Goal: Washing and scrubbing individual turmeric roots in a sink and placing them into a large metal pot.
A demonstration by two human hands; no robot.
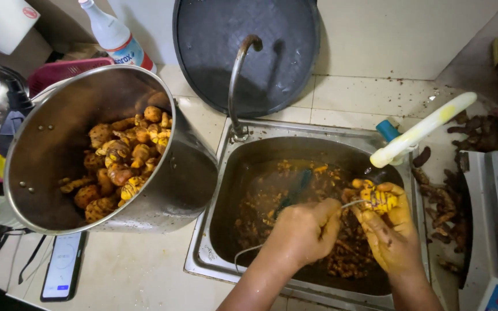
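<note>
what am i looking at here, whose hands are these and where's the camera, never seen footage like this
There is no machine here. The one picture comes from a camera worn on a person's head, looking down, so the two bare arms that enter from the bottom edge are that person's own.

The hands work over a steel sink full of brown peelings. The right hand holds a knobbly yellow root, partly peeled. The left hand holds a thin metal tool against it; what kind of tool is too small to tell.

On the counter to the left, a big steel pot leans on its side, with many orange-yellow roots inside. A phone lies flat in front of it. A curved tap rises behind the sink, with a dark round lid leaning on the wall. Dark unpeeled roots are piled to the right.
</note>
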